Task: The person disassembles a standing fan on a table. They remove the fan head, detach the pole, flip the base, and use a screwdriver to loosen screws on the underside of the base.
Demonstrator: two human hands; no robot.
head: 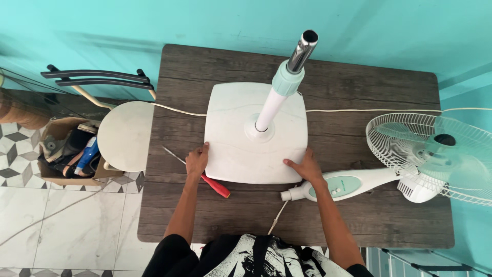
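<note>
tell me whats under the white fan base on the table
The white fan base sits flat on the wooden table. A white cord runs up to its left edge. Anything directly beneath the base is covered.

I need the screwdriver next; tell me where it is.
The red-handled screwdriver lies on the wooden table, left of the white fan base, partly under the left hand.

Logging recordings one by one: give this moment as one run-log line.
left hand on fan base left edge | right hand on right edge | red-handled screwdriver on table | fan head lying right
</note>
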